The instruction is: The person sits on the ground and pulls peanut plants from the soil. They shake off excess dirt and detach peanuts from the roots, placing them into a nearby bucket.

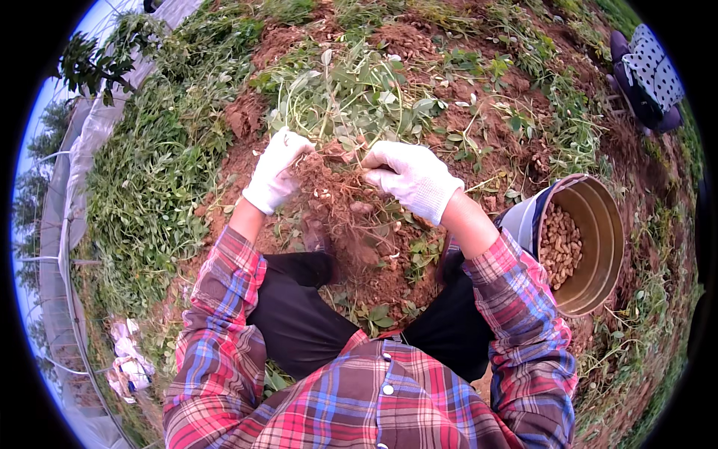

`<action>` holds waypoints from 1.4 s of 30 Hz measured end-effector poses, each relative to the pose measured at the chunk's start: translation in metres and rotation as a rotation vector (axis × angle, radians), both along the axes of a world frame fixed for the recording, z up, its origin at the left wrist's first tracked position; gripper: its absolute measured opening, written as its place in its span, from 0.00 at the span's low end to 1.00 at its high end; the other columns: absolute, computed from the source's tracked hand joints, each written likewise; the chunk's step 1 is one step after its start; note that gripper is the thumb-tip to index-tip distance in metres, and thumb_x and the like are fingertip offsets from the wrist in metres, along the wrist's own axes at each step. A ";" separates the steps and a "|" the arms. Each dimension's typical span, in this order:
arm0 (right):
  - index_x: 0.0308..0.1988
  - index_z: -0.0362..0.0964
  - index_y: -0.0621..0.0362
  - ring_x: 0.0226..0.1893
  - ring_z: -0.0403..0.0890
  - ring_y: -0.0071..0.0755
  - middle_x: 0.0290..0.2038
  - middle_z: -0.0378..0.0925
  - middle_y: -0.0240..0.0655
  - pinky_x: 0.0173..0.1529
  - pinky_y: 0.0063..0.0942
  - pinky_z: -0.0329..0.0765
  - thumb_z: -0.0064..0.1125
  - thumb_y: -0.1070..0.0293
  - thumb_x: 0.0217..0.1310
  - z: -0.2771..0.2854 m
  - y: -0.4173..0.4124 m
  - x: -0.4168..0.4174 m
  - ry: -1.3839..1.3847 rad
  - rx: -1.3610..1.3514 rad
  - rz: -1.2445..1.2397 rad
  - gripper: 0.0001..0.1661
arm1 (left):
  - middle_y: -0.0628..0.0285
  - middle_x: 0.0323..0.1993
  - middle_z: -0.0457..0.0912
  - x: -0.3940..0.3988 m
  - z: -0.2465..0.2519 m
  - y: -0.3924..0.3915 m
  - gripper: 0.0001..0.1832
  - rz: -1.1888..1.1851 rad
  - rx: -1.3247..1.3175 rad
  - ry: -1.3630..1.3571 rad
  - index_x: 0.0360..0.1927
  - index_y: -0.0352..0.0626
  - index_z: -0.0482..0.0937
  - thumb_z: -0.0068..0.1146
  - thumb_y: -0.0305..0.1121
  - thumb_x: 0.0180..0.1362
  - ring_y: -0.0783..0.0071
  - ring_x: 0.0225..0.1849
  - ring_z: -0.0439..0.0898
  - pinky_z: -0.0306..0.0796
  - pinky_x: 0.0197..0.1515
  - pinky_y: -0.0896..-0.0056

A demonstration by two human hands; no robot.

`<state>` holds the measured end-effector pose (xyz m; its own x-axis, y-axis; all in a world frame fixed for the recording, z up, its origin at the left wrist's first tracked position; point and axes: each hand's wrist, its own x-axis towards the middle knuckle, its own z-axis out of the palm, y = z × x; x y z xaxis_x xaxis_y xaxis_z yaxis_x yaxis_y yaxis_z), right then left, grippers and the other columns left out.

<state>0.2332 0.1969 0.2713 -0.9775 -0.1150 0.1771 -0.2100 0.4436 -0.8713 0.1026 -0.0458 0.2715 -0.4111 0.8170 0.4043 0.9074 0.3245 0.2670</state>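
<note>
My left hand, in a white knit glove, grips the stems of an uprooted peanut plant near its root end. Opposite it, my right hand, gloved alike, pinches thin stems or roots of the same plant between thumb and fingers. Leaves spread away from me beyond both hands. Between and below the hands hang brown roots with soil and a few pods among them. To the right stands a metal bucket, tilted in view, partly filled with unshelled peanuts.
Pulled green plants lie heaped on the left, with plastic sheeting on a frame beyond. Reddish soil lies between my legs. Another person is at the far upper right. White bags or cloths lie at the lower left.
</note>
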 end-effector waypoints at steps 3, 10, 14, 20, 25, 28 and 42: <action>0.41 0.75 0.62 0.33 0.78 0.21 0.33 0.80 0.32 0.40 0.21 0.76 0.62 0.67 0.59 0.012 0.010 0.000 0.009 -0.138 -0.157 0.12 | 0.58 0.37 0.74 -0.006 -0.001 -0.005 0.27 -0.020 0.023 0.055 0.42 0.43 0.75 0.52 0.16 0.32 0.55 0.44 0.72 0.67 0.53 0.62; 0.40 0.78 0.54 0.37 0.81 0.43 0.35 0.80 0.41 0.43 0.34 0.76 0.54 0.61 0.61 -0.016 0.056 0.001 -0.360 0.446 -0.134 0.12 | 0.59 0.54 0.75 -0.041 -0.023 -0.074 0.33 0.188 0.514 -0.777 0.61 0.37 0.66 0.49 0.14 0.47 0.73 0.55 0.74 0.68 0.57 0.72; 0.44 0.75 0.46 0.44 0.77 0.47 0.40 0.75 0.39 0.46 0.40 0.75 0.50 0.67 0.60 -0.045 0.037 -0.007 -0.035 0.590 -0.313 0.13 | 0.57 0.53 0.78 -0.044 -0.026 -0.084 0.23 0.290 0.200 -0.187 0.57 0.37 0.71 0.49 0.20 0.55 0.63 0.55 0.76 0.67 0.59 0.65; 0.43 0.75 0.46 0.44 0.76 0.49 0.42 0.73 0.42 0.47 0.41 0.75 0.53 0.64 0.57 -0.040 0.021 -0.018 -0.156 0.649 -0.150 0.12 | 0.54 0.53 0.78 -0.043 -0.030 -0.084 0.19 0.352 0.165 0.007 0.51 0.38 0.76 0.46 0.25 0.55 0.54 0.55 0.74 0.64 0.60 0.59; 0.43 0.75 0.49 0.44 0.77 0.47 0.39 0.75 0.40 0.47 0.40 0.75 0.54 0.61 0.59 -0.044 0.023 -0.017 -0.094 0.564 -0.144 0.12 | 0.51 0.52 0.77 -0.043 -0.021 -0.073 0.21 0.350 0.663 -0.829 0.55 0.39 0.73 0.45 0.24 0.57 0.52 0.52 0.75 0.67 0.57 0.59; 0.41 0.75 0.50 0.42 0.77 0.46 0.37 0.76 0.40 0.47 0.39 0.75 0.52 0.61 0.61 -0.040 0.021 -0.018 -0.080 0.603 -0.216 0.11 | 0.51 0.49 0.79 -0.055 -0.040 -0.098 0.16 0.348 0.371 -0.289 0.46 0.38 0.79 0.42 0.34 0.65 0.52 0.52 0.75 0.64 0.59 0.57; 0.43 0.76 0.50 0.44 0.80 0.50 0.44 0.77 0.46 0.47 0.42 0.77 0.44 0.64 0.62 -0.018 0.020 -0.015 -0.424 0.650 -0.281 0.14 | 0.57 0.13 0.70 -0.043 -0.033 -0.090 0.22 0.420 -0.096 0.148 0.15 0.43 0.73 0.42 0.37 0.64 0.54 0.35 0.74 0.50 0.70 0.50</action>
